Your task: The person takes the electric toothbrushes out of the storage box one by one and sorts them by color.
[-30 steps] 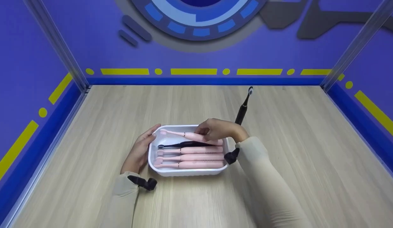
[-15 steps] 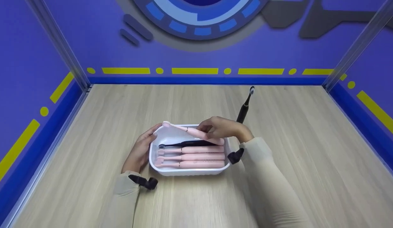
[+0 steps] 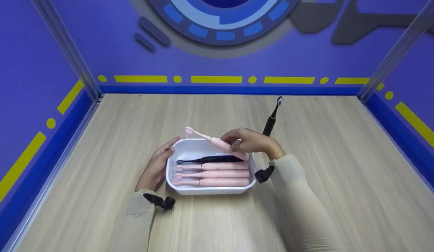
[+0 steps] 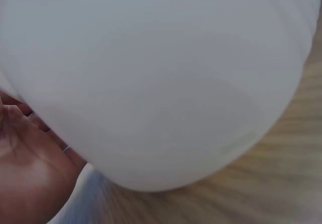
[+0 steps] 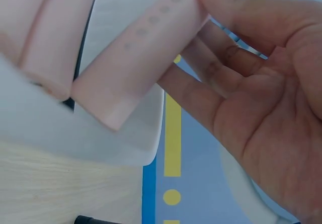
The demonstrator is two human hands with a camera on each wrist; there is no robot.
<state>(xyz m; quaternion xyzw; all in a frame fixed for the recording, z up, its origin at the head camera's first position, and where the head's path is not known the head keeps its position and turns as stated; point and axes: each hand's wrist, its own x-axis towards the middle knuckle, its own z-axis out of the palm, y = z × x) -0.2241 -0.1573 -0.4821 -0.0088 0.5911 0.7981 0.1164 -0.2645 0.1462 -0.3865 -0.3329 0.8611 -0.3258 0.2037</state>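
Observation:
In the head view my right hand (image 3: 250,141) pinches a pink electric toothbrush (image 3: 220,144) by its handle. The brush tilts, head raised above the far rim and handle end low inside a white plastic tray (image 3: 210,190). Thumb and fingers on the pink handle (image 5: 146,53) show in the right wrist view. My left hand (image 3: 155,164) grips the tray's left end, thumb at the rim; the left wrist view shows mostly the tray's wall (image 4: 166,93) and part of the palm. Inside the tray lie a black electric toothbrush (image 3: 217,159) and three pink toothbrushes (image 3: 223,174), side by side.
Behind my right hand another black electric toothbrush (image 3: 271,122) lies on the wooden table (image 3: 133,115), its lower end hidden. Blue panels (image 3: 220,63) with yellow marks enclose the table at the back and both sides.
My right hand has raised the pink toothbrush's head end from inside the tray to above its far rim, shifting slightly right. The left hand keeps its grip on the tray.

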